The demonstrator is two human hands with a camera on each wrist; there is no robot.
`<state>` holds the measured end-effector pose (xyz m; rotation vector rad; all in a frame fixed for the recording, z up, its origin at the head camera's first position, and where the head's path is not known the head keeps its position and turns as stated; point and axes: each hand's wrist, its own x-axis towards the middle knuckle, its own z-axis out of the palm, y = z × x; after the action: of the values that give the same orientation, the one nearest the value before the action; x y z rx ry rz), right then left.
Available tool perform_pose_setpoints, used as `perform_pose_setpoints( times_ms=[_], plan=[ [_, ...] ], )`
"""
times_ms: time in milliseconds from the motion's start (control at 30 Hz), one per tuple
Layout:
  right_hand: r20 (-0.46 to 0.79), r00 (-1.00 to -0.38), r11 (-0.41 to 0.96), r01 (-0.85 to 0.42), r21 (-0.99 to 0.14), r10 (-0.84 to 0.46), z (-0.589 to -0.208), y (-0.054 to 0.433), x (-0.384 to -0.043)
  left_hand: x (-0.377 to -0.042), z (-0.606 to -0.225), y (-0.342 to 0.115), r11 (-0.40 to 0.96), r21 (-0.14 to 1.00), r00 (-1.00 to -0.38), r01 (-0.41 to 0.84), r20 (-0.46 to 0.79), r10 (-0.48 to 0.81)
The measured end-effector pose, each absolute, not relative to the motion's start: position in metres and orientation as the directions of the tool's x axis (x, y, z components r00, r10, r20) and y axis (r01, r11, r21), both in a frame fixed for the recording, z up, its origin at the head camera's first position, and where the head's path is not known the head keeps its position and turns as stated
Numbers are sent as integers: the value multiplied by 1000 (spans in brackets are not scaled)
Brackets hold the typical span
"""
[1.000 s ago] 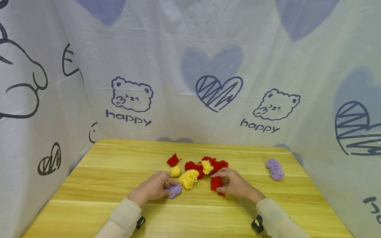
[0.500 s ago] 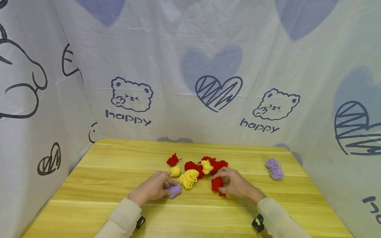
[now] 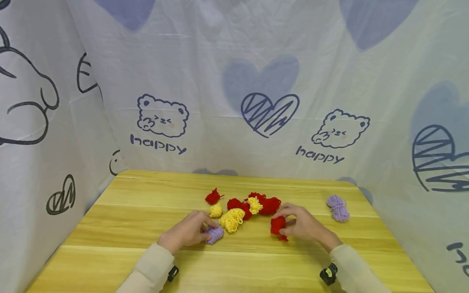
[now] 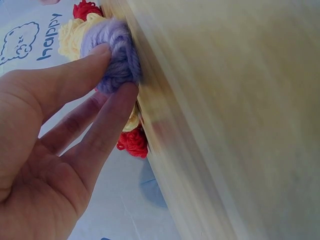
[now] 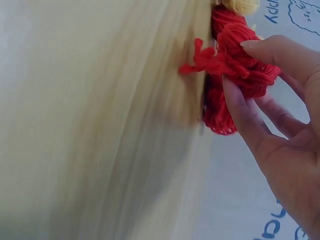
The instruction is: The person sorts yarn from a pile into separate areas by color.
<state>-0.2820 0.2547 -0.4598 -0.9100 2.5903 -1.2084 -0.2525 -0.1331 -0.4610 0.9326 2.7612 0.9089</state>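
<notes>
My left hand (image 3: 188, 230) pinches a small purple yarn ball (image 3: 215, 233) between thumb and fingers, low over the wooden table. In the left wrist view the thumb lies across the face of that purple yarn (image 4: 120, 60). To the right, my right hand (image 3: 302, 224) holds a red yarn ball (image 3: 278, 225) by its sides; a short tied tail of red yarn sticks out below it. The right wrist view shows the thumb and a finger on either side of this red yarn (image 5: 240, 55).
Between the hands lies a cluster: a yellow yarn skein (image 3: 232, 220), a small yellow ball (image 3: 215, 211), a red ball (image 3: 213, 197), red skeins (image 3: 270, 206) and a yellow bundle (image 3: 255, 205). A purple skein (image 3: 338, 208) lies far right on the table (image 3: 227, 272). A printed curtain (image 3: 216, 134) stands behind.
My right hand has moved to the right with the red yarn ball, away from the cluster. The left hand and the purple yarn ball have stayed in place.
</notes>
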Motion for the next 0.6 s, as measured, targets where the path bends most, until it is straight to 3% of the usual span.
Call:
perform_pose_setpoints(
  times_ms=[600],
  plan=[
    [134, -841, 496, -429, -755, -524, -441, 321, -267, -252, -462, -133, 634, 569, -812, 523, 105, 575]
  ],
)
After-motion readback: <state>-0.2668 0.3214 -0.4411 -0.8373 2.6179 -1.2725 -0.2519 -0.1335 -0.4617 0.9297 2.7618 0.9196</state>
